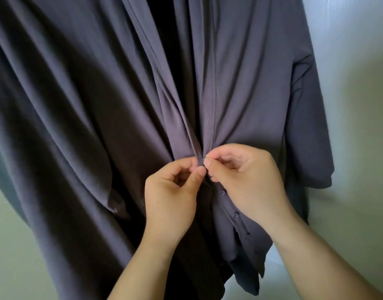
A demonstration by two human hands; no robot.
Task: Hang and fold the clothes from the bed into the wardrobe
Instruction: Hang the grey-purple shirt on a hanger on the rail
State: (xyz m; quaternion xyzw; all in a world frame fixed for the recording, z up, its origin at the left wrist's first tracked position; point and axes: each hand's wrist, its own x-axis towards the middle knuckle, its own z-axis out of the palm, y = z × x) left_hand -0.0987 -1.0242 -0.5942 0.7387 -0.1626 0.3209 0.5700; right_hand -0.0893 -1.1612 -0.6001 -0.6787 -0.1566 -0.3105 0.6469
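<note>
A dark purple button-front garment [99,105] hangs in front of me and fills most of the view. Its front opening runs down the middle, with the two edges drawn together at the centre. My left hand [173,191] pinches the left front edge between thumb and forefinger. My right hand [244,176] pinches the right front edge at a small button [204,160], right against the left hand's fingertips. Below the hands, several more buttons [222,193] run down the right edge. The hanger and the top of the garment are out of view.
A pale wall or wardrobe panel [355,83] stands close behind the garment on the right. A light surface [10,245] shows at the lower left. The short right sleeve [312,126] hangs beside the wall.
</note>
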